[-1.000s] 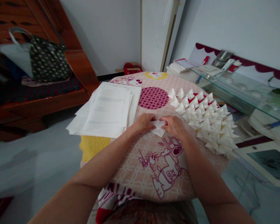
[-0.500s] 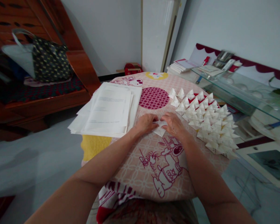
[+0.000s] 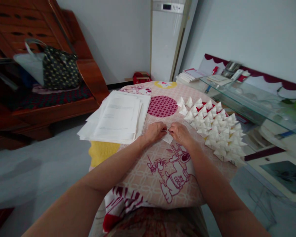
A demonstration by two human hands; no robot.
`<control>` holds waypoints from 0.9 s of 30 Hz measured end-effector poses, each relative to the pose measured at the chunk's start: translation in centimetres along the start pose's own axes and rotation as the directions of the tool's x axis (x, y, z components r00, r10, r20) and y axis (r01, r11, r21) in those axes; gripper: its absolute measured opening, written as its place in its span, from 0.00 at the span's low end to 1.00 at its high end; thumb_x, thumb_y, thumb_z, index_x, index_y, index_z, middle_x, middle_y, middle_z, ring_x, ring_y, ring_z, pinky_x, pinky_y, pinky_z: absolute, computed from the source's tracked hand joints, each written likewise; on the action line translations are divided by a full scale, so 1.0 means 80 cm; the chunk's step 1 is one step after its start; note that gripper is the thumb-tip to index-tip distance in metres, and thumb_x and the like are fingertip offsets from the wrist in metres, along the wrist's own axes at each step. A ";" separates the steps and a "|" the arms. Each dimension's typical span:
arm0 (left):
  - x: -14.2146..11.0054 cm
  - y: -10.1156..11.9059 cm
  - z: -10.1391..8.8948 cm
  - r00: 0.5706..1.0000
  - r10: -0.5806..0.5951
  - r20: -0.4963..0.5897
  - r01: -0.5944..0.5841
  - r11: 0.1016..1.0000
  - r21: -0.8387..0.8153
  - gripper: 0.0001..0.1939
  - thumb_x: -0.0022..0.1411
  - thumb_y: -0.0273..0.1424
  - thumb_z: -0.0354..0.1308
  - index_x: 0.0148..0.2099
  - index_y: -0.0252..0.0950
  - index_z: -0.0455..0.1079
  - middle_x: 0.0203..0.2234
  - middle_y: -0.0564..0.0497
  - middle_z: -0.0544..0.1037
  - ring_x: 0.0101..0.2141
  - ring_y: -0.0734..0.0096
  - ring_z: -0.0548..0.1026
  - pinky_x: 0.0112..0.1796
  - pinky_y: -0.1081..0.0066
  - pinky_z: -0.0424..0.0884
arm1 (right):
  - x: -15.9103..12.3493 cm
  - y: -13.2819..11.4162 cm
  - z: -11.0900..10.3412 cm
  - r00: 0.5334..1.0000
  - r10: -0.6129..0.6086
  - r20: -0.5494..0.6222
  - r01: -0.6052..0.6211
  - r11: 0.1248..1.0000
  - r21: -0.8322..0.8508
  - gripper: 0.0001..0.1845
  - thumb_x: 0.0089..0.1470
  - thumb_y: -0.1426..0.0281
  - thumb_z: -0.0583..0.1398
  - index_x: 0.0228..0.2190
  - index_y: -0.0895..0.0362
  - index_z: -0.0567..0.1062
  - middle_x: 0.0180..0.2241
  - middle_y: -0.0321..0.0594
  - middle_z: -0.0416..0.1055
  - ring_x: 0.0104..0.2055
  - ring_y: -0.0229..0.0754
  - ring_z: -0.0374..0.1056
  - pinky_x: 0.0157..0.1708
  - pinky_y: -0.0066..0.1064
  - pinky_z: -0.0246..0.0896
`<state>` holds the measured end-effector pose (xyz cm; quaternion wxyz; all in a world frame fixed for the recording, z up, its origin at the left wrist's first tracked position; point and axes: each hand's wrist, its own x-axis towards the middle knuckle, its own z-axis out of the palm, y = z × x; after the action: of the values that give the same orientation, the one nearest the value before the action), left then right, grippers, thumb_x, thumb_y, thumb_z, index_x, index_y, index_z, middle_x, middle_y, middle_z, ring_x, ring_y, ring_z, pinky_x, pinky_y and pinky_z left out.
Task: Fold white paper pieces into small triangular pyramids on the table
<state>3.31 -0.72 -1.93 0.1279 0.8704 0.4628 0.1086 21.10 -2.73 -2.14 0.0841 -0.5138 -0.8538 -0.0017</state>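
Note:
A small white piece of folded paper (image 3: 167,138) lies on the patterned tablecloth (image 3: 138,179) in front of me, one corner pointing my way. My left hand (image 3: 156,131) grips its left side with curled fingers. On the opposite side my right hand (image 3: 179,132) pinches the paper's upper right part between thumb and fingers. The two hands nearly meet over the far end of the sheet, hiding part of it. Right of my hands, several white folded paper pieces (image 3: 215,126) with upright points stand in close rows.
A stack of printed sheets (image 3: 115,115) lies on the table's left. Beyond the right edge is a glass shelf (image 3: 251,102) with a metal container (image 3: 231,69) and papers. A wooden bench (image 3: 51,108) holding a dotted bag (image 3: 60,67) stands at the left.
My right hand's fingers have closed in on the paper, and both hands are slightly nearer each other. The whole view has tilted up a little.

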 end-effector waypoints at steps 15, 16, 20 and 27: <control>-0.004 0.014 0.006 0.997 -0.005 -0.071 0.014 0.991 0.136 0.13 0.67 0.26 0.50 0.47 0.33 0.76 0.43 0.42 0.79 0.45 0.62 0.76 0.45 0.69 0.71 | -0.007 -0.001 0.011 0.994 -0.073 -0.078 0.062 0.989 -0.137 0.17 0.63 0.80 0.53 0.30 0.61 0.80 0.35 0.50 0.75 0.42 0.49 0.67 0.44 0.37 0.60; -0.006 0.013 0.007 0.997 0.030 -0.069 -0.020 0.989 0.146 0.13 0.68 0.26 0.50 0.46 0.33 0.76 0.42 0.43 0.79 0.45 0.63 0.76 0.44 0.69 0.71 | -0.010 0.000 0.012 0.994 -0.079 -0.076 0.067 0.987 -0.147 0.17 0.63 0.80 0.53 0.30 0.61 0.80 0.34 0.50 0.75 0.42 0.49 0.67 0.44 0.36 0.60; -0.016 0.003 0.009 0.991 0.117 -0.066 -0.107 0.984 0.142 0.13 0.69 0.26 0.50 0.42 0.35 0.77 0.39 0.44 0.77 0.42 0.65 0.75 0.43 0.70 0.70 | -0.020 0.002 0.016 0.990 -0.103 -0.095 0.089 0.986 -0.143 0.17 0.63 0.79 0.53 0.32 0.61 0.81 0.34 0.49 0.75 0.42 0.48 0.66 0.42 0.35 0.60; -0.029 -0.002 0.006 0.981 0.192 -0.008 -0.187 0.963 0.194 0.15 0.69 0.26 0.50 0.40 0.34 0.79 0.38 0.43 0.78 0.43 0.61 0.75 0.41 0.67 0.69 | -0.027 0.004 0.026 0.986 -0.131 -0.106 0.111 0.978 -0.175 0.15 0.64 0.77 0.55 0.32 0.61 0.81 0.34 0.49 0.74 0.41 0.48 0.65 0.41 0.35 0.58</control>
<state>2.06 -2.65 -2.60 0.0262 0.9175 0.3873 0.0865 22.09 -4.29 -4.54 0.0900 -0.4651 -0.8739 -0.1090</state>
